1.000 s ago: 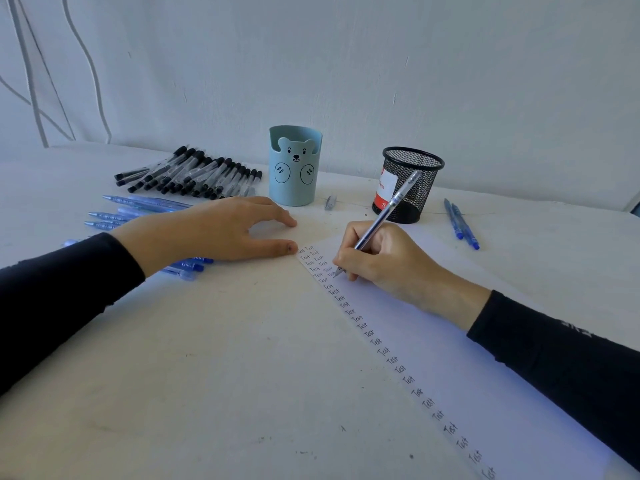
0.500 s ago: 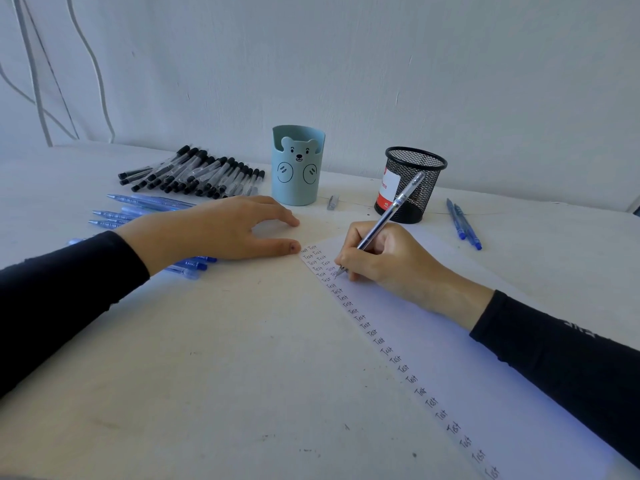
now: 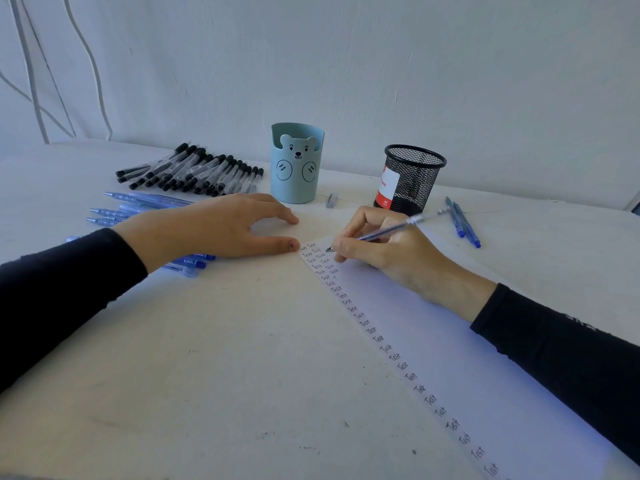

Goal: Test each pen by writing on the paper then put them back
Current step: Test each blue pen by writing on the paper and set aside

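Right hand: fingers pinched round slim translucent blue pen; tip at upper handwritten rows of white paper sheet. Left hand: flat on pale table, fingers loose, holding nothing; thumb beside the sheet's corner.

Right hand pinches a clear-barrel pen, tip at the far end of the paper, right by the "Test" scribbles. Left hand lies flat on the table, thumb tip at the paper's far left corner, blue pens partly under it. Far left sits a row of black-capped pens, then a bear cup, a mesh cup, and two more blue pens to the right.
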`<state>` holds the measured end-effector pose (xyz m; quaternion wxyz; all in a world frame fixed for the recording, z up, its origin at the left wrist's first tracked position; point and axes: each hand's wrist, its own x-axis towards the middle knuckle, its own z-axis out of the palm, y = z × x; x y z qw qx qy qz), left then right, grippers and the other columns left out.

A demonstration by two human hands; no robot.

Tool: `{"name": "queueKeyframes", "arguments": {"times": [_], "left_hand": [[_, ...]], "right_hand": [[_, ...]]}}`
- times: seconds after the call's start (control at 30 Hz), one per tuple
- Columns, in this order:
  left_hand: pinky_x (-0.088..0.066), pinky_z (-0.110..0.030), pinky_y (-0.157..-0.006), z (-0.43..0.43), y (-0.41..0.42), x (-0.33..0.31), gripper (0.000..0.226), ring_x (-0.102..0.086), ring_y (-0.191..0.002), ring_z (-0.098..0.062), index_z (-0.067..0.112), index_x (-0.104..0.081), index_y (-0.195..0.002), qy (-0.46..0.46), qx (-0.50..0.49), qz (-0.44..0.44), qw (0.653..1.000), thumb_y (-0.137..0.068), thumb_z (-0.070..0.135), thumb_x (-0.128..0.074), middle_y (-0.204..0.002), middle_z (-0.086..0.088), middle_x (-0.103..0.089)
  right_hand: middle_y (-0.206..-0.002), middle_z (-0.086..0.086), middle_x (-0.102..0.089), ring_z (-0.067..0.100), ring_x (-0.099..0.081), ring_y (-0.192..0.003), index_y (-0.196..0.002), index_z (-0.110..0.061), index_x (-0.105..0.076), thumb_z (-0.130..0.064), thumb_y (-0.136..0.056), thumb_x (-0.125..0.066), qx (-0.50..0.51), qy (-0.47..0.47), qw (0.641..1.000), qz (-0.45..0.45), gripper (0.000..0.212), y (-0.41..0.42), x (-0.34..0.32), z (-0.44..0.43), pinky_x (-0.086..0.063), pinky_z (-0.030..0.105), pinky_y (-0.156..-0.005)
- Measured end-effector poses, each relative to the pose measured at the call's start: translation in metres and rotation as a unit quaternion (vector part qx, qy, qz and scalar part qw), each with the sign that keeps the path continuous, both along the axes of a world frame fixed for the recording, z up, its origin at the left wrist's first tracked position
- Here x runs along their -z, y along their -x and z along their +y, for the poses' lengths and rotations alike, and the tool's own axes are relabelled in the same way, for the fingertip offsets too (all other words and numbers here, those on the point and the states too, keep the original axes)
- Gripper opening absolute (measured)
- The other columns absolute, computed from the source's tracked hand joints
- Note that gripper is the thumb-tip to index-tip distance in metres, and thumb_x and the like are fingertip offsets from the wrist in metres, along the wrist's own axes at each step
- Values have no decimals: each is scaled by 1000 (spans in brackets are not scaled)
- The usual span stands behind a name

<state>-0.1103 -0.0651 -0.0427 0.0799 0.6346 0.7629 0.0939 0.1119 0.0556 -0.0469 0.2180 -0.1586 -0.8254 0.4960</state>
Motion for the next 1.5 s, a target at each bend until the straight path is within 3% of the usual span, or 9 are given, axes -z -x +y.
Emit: {"name": "queueKeyframes", "arguments": {"times": [0.1,0.2,0.27,0.4,0.53,0.77,1.5], "left_hand": [[-41,-29,-102,0,-1,-1,68,-51,-117,-9,50,-47,-133,0,-1,-3,1000,-73,82,-40,-143,25,-40],[-41,-29,-101,0,-2,-1,66,-51,-116,-8,50,-46,-133,3,-2,-2,1000,-74,80,-41,-144,25,-39],[-41,-30,-101,-1,-2,-1,67,-51,-116,-9,49,-47,-133,1,-1,0,1000,-74,80,-41,-144,24,-39],[-41,-32,-103,-1,-1,0,67,-51,-118,-10,50,-47,-132,1,1,-1,1000,-73,82,-40,-143,24,-40],[-41,-36,-106,0,0,0,69,-51,-119,-11,51,-47,-131,0,2,-2,1000,-71,84,-38,-143,24,-41],[-42,-35,-105,0,0,0,69,-54,-117,-12,50,-47,-132,1,3,-5,1000,-72,83,-39,-142,24,-41],[-38,-33,-108,1,3,2,71,-47,-125,-9,50,-47,-132,-1,6,3,1000,-71,85,-37,-144,22,-41]], "right_hand": [[-62,11,-67,11,-41,-51,-64,-9,-56,-34,-89,-68,17,16,1000,9,38,2,1,1,-33,21,-52],[-54,15,-58,6,-47,-46,-60,-3,-48,-24,-93,-65,33,10,999,14,43,2,3,2,-35,12,-51],[-52,14,-54,4,-53,-48,-56,-11,-42,-18,-94,-63,38,8,999,14,44,3,5,3,-36,8,-50],[-48,5,-54,13,-57,-57,-52,-20,-40,-19,-94,-63,42,13,999,8,48,4,8,4,-41,13,-54],[-57,9,-57,11,-56,-49,-54,-15,-43,-16,-93,-64,31,20,999,9,44,4,7,4,-46,16,-54],[-55,-5,-59,10,-55,-47,-56,-13,-44,-14,-93,-63,25,27,999,5,43,4,6,3,-51,19,-55],[-57,-2,-60,10,-56,-47,-54,-14,-45,-12,-93,-62,29,34,999,18,44,4,7,5,-53,21,-54]]}}
